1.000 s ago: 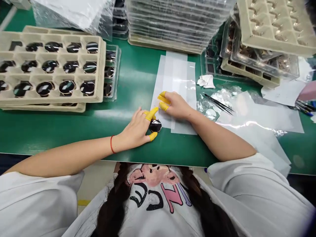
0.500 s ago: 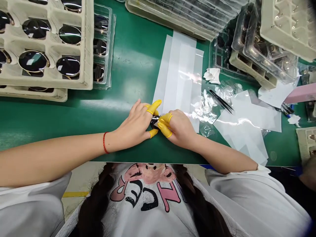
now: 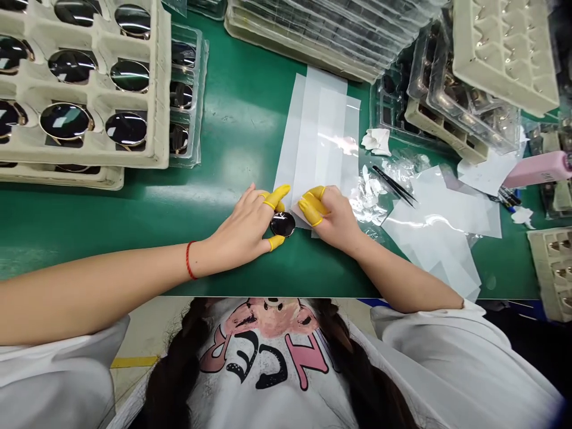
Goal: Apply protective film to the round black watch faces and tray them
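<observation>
Round black disc between left hand and right hand

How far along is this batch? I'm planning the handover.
Hard to judge overall. Done-looking: dark round pieces sit in the pulp tray. In hand: a round black disc lies on the green mat between the left hand and right hand. Remaining, apparently: stacked trays and film strips.

T-shirt letters — upside down, unclear
</observation>
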Available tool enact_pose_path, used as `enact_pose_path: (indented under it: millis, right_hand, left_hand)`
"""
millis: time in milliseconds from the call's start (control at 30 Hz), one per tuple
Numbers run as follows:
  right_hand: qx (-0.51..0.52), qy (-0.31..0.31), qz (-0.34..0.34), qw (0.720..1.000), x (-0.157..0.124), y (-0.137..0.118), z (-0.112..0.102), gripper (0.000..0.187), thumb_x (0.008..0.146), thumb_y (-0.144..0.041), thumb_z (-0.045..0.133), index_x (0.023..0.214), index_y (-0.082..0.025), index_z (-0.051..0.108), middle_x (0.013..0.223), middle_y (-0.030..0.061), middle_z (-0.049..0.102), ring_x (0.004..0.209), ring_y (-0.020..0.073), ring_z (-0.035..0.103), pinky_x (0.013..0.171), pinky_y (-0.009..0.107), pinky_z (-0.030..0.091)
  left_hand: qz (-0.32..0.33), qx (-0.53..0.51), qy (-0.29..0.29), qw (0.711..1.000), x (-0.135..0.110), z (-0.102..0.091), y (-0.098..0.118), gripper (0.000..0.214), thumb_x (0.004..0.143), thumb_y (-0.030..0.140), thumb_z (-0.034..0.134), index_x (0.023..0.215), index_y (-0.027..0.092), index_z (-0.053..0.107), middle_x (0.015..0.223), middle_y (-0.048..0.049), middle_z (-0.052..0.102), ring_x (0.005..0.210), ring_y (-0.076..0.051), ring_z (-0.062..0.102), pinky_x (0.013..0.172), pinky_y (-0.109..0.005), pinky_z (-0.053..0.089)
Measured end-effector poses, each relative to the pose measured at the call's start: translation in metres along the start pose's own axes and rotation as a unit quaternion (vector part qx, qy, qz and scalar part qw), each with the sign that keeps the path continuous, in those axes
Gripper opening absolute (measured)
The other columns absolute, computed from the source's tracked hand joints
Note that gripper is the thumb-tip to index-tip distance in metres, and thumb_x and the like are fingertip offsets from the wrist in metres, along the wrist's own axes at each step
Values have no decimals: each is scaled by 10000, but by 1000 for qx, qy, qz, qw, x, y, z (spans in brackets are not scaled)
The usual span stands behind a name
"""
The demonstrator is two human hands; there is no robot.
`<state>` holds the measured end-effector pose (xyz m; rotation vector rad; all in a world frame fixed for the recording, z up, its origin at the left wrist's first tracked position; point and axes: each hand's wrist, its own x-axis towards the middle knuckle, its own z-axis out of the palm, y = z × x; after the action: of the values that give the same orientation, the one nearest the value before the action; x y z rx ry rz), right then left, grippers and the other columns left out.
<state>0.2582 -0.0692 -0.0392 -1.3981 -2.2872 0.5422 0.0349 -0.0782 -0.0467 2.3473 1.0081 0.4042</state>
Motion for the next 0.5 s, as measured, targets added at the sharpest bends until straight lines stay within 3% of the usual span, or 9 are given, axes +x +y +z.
enact_pose_path:
  millis: [100, 200, 367, 500]
  right_hand:
    - [21, -39, -64, 997, 1, -11, 0, 297, 962, -379, 436, 711, -228, 382, 678, 14, 565, 656, 166, 474, 808, 375, 367]
    - [1, -85, -57, 995, 9, -11, 5, 330, 942, -377, 456, 676, -222, 340, 626, -7, 493, 613, 146, 409, 811, 375, 342]
    - [7, -65, 6, 998, 21, 3, 7, 365, 920, -375, 460, 668, -231, 239, 592, -24, 403, 573, 140, 279, 781, 376, 356]
    - [39, -42, 11, 998, 16, 1, -1, 344, 927, -458, 488, 710, -232, 348, 688, 14, 529, 641, 162, 412, 791, 372, 393]
  left_hand:
    - [12, -9, 6, 1000, 0, 1, -3, 776, 886, 251, 637, 1507, 205, 174, 1209, -91, 538, 1229, -268, 497, 1233, -662, 206]
    - [22, -11, 10, 1000, 0, 2, -5, 804, 886, 261, 646, 1519, 208, 151, 1222, -104, 524, 1256, -283, 484, 1227, -676, 205]
    - [22, -9, 6, 1000, 1, 1, -6, 802, 901, 304, 636, 1524, 220, 137, 1252, -114, 515, 1282, -294, 474, 1226, -688, 186]
    - [26, -11, -3, 1000, 1, 0, -6, 801, 916, 313, 616, 1532, 208, 114, 1330, -134, 495, 1330, -303, 447, 1237, -678, 174]
